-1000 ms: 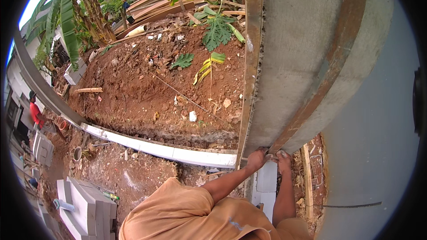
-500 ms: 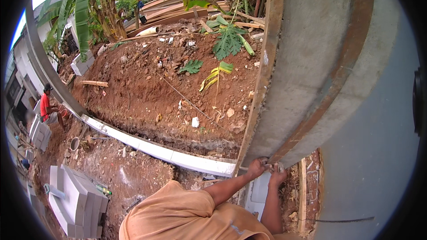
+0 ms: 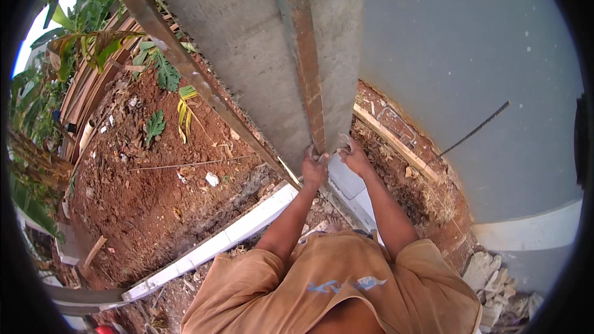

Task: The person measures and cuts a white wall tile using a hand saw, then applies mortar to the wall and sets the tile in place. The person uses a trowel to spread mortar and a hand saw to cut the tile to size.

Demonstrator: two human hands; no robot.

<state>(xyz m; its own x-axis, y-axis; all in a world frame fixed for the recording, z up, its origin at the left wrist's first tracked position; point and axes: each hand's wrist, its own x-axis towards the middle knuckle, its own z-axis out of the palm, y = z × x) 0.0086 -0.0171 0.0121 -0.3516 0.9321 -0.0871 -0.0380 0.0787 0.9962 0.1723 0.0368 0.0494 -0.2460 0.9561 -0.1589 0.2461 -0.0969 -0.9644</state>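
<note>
My left hand is closed at the lower end of a long brown strip, which runs down the face of a grey concrete column. What its fingers hold, if anything, is hidden. Just to the right, beside the column's lower edge, my right hand has thumb and forefinger apart, with nothing visible between them. Below both hands lies a pale block, set between my forearms.
A row of white blocks runs left from the column. Beyond it is red soil with leaves and rubble. On the right are a timber board, a dark rod, a grey wall and a rubble heap.
My view has swung to the right, bringing the column nearer the middle. My hands, close together at the strip's lower end before, are now farther apart, the right one off to the side.
</note>
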